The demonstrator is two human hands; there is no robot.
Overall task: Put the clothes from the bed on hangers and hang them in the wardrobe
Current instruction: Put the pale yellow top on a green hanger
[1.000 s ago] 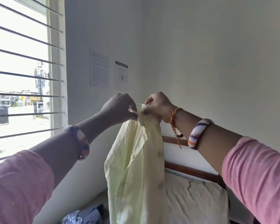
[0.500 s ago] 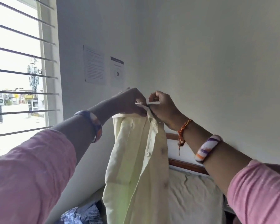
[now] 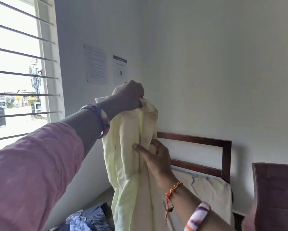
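The shirt (image 3: 133, 157), pale yellow, hangs at the centre of the frame, held up in front of the wall. The left hand (image 3: 128, 95) grips its collar end, fingers curled tight round the bunched cloth. Lower down, the right hand (image 3: 154, 157) pinches the front edge between thumb and fingers, just about where the headboard (image 3: 206, 142) shows behind it.

No hanger is in view; whether 1 sits inside the shirt cannot be told, since the cloth hides the neck.

Judging from this, the main risk is the collar bunch: held as a wad, the shoulders may sit crooked on a hanger and slide off 1 side. If the right hand tugs the front edge hard, the cloth could slip out of the upper grip and the shirt drop back on the bed (image 3: 204, 190). The long tail falls toward the clothes (image 3: 90, 219) at the bottom of the frame, and may drag or catch on them when the shirt is carried off. The wardrobe is not in view.
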